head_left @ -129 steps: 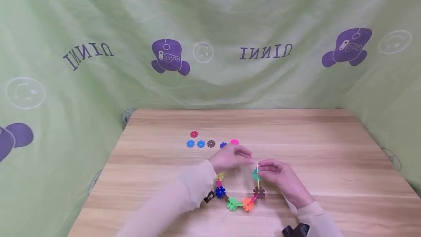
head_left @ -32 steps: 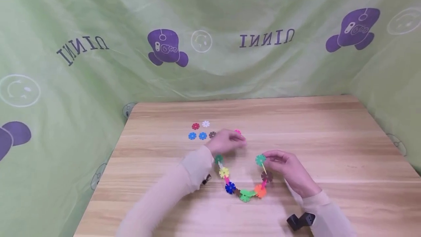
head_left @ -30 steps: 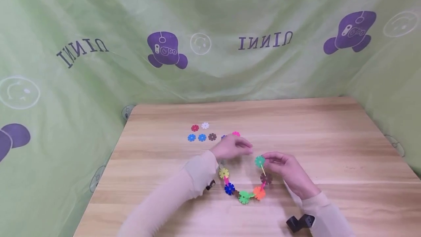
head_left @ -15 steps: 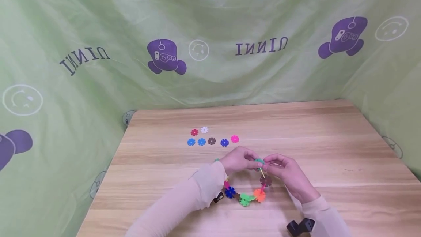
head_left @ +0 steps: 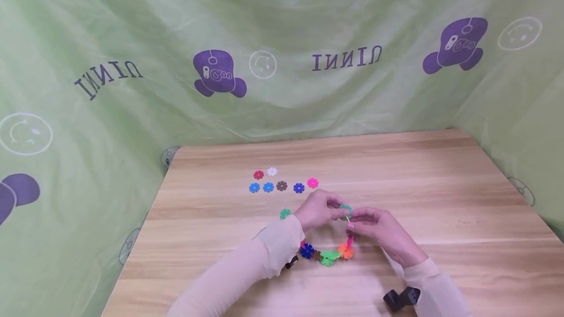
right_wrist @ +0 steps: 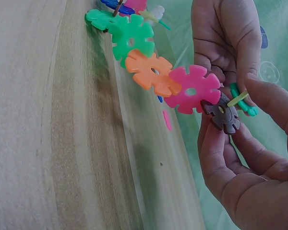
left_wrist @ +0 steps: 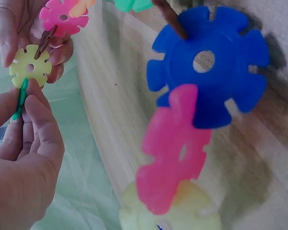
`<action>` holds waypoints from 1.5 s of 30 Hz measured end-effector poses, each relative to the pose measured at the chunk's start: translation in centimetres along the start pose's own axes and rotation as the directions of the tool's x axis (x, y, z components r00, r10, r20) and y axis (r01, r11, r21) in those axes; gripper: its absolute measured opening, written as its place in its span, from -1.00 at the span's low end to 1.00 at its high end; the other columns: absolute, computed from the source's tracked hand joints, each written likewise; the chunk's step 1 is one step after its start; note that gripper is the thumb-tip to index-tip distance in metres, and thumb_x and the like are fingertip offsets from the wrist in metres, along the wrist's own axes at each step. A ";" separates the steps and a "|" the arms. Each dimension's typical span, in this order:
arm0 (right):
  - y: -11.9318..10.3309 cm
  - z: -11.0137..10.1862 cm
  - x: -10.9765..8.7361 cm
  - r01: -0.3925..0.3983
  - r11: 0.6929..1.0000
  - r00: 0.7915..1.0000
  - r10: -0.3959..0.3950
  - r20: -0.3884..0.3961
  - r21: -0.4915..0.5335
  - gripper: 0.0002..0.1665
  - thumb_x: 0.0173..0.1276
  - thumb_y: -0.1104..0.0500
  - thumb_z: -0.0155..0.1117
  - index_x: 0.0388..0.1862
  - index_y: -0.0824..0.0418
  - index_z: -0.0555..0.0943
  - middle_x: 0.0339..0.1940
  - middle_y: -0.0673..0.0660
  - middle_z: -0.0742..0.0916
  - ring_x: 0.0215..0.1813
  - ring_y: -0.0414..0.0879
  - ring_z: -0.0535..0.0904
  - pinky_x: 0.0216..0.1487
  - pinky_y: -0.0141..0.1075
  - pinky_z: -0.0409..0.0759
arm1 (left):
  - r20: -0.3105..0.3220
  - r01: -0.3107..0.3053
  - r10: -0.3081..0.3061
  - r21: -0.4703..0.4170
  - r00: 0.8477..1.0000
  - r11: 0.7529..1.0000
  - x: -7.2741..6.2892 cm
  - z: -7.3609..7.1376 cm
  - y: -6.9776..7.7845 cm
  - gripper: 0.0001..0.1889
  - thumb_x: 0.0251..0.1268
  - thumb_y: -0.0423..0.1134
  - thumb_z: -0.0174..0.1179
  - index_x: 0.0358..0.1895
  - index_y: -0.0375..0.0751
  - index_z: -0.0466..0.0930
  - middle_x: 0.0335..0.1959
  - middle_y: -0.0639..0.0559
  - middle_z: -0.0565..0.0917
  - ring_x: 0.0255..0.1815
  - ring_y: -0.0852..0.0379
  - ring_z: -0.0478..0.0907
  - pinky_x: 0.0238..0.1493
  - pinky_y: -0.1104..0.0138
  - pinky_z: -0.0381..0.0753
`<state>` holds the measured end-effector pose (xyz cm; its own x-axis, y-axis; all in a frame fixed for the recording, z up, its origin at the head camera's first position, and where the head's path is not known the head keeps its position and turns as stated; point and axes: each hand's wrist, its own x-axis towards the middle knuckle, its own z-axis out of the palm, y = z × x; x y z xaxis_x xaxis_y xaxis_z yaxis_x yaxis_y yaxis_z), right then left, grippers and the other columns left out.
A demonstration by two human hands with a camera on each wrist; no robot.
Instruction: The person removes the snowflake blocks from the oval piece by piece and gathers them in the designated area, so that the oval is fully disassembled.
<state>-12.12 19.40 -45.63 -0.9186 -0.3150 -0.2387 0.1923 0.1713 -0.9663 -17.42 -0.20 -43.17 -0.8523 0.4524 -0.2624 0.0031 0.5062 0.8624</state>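
Note:
A curved chain of slotted snowflake discs hangs between my hands. My left hand [head_left: 319, 208] pinches the teal-green disc [head_left: 345, 211] at its right end, edge-on in the left wrist view. My right hand [head_left: 381, 231] grips the yellow disc [left_wrist: 19, 67] slotted into it, its fingers also against the brown disc [right_wrist: 229, 120]. From there run a pink disc [right_wrist: 201, 79], an orange disc [head_left: 345, 253], green discs [head_left: 327, 261] and a blue disc [head_left: 307, 253]. Past my left wrist, the other end shows a teal-green disc [head_left: 285, 214]; my forearm hides part of that side.
Loose discs lie flat behind the hands: red [head_left: 258, 177], white [head_left: 271, 173], two light blue [head_left: 254, 190], brown [head_left: 281, 188], dark blue [head_left: 298, 191] and pink [head_left: 312, 180]. The wooden table [head_left: 418, 175] meets a green curtain [head_left: 282, 111] at the back.
The white disc, earlier at the chain's right end, now lies beside the red one. My left hand has moved right onto the teal-green disc; my right fingers have shifted to the yellow one.

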 end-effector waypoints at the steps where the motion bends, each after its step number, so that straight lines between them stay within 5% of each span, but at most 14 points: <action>1: -0.1 -0.1 0.1 0.006 1.000 1.000 -0.006 -0.001 -0.004 -0.45 0.29 0.14 0.39 0.13 0.46 0.50 -0.06 0.36 0.75 -0.10 -0.07 0.73 0.05 -0.33 0.64 | 0.001 -0.014 0.014 0.018 1.000 1.000 0.1 -0.1 0.1 -0.89 0.23 -0.15 0.35 -0.21 0.00 0.74 -0.35 0.23 0.72 -0.33 0.30 0.59 -0.22 0.41 0.60; 10: -0.8 -0.2 0.5 0.023 0.999 1.000 -0.023 -0.005 0.029 -0.45 0.28 0.19 0.40 0.11 0.51 0.49 -0.08 0.30 0.77 -0.12 -0.14 0.73 0.01 -0.32 0.67 | 0.029 -0.084 0.080 0.159 0.996 0.984 0.7 0.0 0.9 -0.95 0.35 -0.23 0.23 -0.23 -0.10 0.66 -0.41 0.18 0.63 -0.36 0.30 0.53 -0.26 0.49 0.57; 18: -1.1 -0.1 0.8 0.002 1.000 1.000 -0.002 -0.024 0.009 -0.43 0.26 0.17 0.42 0.11 0.51 0.50 -0.06 0.33 0.75 -0.12 -0.14 0.72 0.01 -0.34 0.65 | 0.044 -0.121 0.114 0.186 0.992 0.975 0.8 -0.2 1.3 -0.97 0.38 -0.29 0.19 -0.19 -0.12 0.58 -0.36 0.14 0.64 -0.32 0.25 0.59 -0.26 0.52 0.58; 24: -1.4 -0.4 0.9 -0.014 1.000 0.998 0.014 -0.062 -0.007 -0.37 0.26 0.16 0.43 0.16 0.52 0.47 -0.06 0.31 0.76 -0.11 -0.13 0.72 0.01 -0.38 0.64 | -0.096 -0.084 0.096 0.127 0.991 0.988 1.6 -2.1 1.4 -0.86 0.27 -0.11 0.31 -0.14 0.01 0.69 -0.31 0.22 0.72 -0.22 0.26 0.63 -0.11 0.40 0.62; 29: -1.3 -0.5 0.5 -0.033 0.999 0.999 0.033 -0.040 0.004 -0.33 0.25 0.13 0.43 0.18 0.53 0.45 -0.07 0.30 0.76 -0.10 -0.11 0.72 0.02 -0.36 0.64 | -0.225 0.009 0.009 0.080 0.974 0.997 2.3 -4.9 -0.3 -0.76 0.21 -0.04 0.37 -0.08 0.05 0.73 -0.23 0.17 0.74 -0.18 0.20 0.64 -0.07 0.28 0.65; 37: -0.3 -0.3 -0.5 -0.050 0.999 0.999 0.050 -0.021 0.003 -0.32 0.25 0.09 0.44 0.17 0.53 0.46 -0.06 0.31 0.75 -0.08 -0.09 0.71 0.00 -0.37 0.65 | -0.286 0.165 -0.148 0.035 0.947 0.986 3.4 -9.1 -4.1 -0.67 0.30 -0.25 0.29 0.10 -0.23 0.64 -0.11 -0.12 0.73 -0.15 -0.01 0.69 -0.09 0.22 0.71; 45: 0.2 0.1 -0.4 -0.004 1.000 1.000 0.004 -0.001 0.030 -0.36 0.28 0.15 0.41 0.15 0.58 0.46 -0.08 0.30 0.76 -0.11 -0.16 0.72 -0.03 -0.38 0.66 | -0.446 0.227 -0.177 0.061 0.877 0.972 4.7 -11.0 -6.2 -0.73 0.17 -0.32 0.35 -0.05 -0.28 0.69 -0.18 -0.15 0.75 -0.26 0.03 0.69 -0.08 0.21 0.70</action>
<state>-11.63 19.46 -45.76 -0.9181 -0.3136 -0.2422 0.2061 0.1442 -0.9678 -27.16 -9.32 -44.99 -0.9815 -0.0201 -0.1903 -0.1589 0.6397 0.7520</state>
